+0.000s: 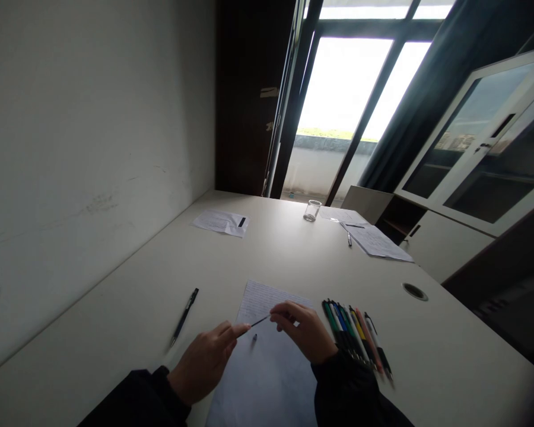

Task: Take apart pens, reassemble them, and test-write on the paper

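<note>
A thin dark rod that looks like a pen refill (pixel 260 321) spans the gap between my two hands, above a sheet of lined paper (pixel 267 379). My left hand (pixel 211 356) is closed around its near end, so that part is hidden. The fingertips of my right hand (pixel 300 326) are pinched at its far end. On the paper just below the rod lies a small dark pen part (pixel 254 338), too small to make out well. To the left of my left hand, a black pen (pixel 184 317) rests on the table.
A row of several coloured pens (pixel 358 338) lies right of my right hand. Farther back on the white table (pixel 276 252) are a creased paper (pixel 220 223), a clear glass (pixel 312 210), stacked papers (pixel 378 242) and a pen (pixel 349 239). A round cable hole (pixel 415 291) is at right.
</note>
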The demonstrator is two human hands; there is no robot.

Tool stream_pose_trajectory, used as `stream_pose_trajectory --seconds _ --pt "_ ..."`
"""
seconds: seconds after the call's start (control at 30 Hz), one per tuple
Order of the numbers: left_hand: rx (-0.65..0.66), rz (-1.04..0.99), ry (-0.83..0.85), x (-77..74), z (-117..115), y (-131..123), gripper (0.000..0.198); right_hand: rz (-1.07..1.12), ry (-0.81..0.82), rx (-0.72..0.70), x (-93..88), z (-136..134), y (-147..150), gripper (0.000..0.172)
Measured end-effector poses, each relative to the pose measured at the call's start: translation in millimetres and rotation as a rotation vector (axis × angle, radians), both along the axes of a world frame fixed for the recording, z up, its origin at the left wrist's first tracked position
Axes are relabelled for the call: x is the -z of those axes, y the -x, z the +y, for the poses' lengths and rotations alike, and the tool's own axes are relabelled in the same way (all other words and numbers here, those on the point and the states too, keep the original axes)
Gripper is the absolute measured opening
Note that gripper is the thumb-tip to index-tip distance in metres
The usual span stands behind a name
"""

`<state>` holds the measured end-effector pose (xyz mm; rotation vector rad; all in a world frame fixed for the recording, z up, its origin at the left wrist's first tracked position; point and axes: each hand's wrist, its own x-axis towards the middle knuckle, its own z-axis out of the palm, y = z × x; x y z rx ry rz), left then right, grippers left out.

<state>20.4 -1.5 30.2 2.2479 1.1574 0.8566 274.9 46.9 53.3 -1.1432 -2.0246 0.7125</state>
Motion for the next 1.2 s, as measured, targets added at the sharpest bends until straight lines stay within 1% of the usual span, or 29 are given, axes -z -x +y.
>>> stream_pose_trajectory --seconds 0.1,0.2,0.33,0.4,0.47,0.57,0.67,0.77,0.9,0.97,1.13,1.2 --pt "-0.02 -0.012 0.003 -1.0 0.8 0.7 0.041 -0.103 -0.067 0.043 -1.2 1.1 -9.5 0.015" --pt "-0.056 -0.031 -0.006 -0.7 2.3 1.4 0.041 -0.335 -0.18 0.05 2.5 -2.5 -13.9 0.013" --pt "-0.118 -0.072 -0.026 1.4 4.4 1.9 0.038 -0.653 -0.286 -0.012 11.1 -13.2 -3.7 0.013" --pt "-0.126 -0.079 -0.025 2.3 5.0 2.0 0.038 -0.748 -0.329 -0.038 15.2 -18.0 4.6 0.013" --pt "-0.125 -0.078 -0.023 2.8 5.3 2.0 0.038 -0.798 -0.368 -0.049 18.8 -20.9 11.4 0.014" --pt "-0.118 -0.067 -0.021 2.7 5.3 2.2 0.037 -0.837 -0.401 -0.053 23.2 -22.5 16.2 0.014" --pt "-0.107 -0.058 -0.015 2.5 5.2 2.4 0.038 -0.856 -0.399 -0.069 24.4 -23.1 16.9 0.012" --pt "-0.097 -0.051 -0.005 2.6 5.1 2.5 0.038 -0.838 -0.363 -0.099 22.2 -23.2 16.4 0.009" --pt "-0.097 -0.046 0.007 3.0 4.8 2.6 0.039 -0.793 -0.277 -0.124 19.9 -21.3 13.5 0.004" --pt "-0.101 -0.051 0.008 3.1 4.7 2.7 0.038 -0.75 -0.218 -0.111 20.8 -19.2 10.9 0.009" --pt "-0.101 -0.063 0.005 3.9 5.0 2.9 0.038 -0.657 -0.062 -0.062 27.1 -12.8 6.2 0.033" --pt "-0.097 -0.053 0.006 4.7 5.2 3.0 0.039 -0.633 -0.012 -0.068 29.4 -10.6 5.7 0.036"
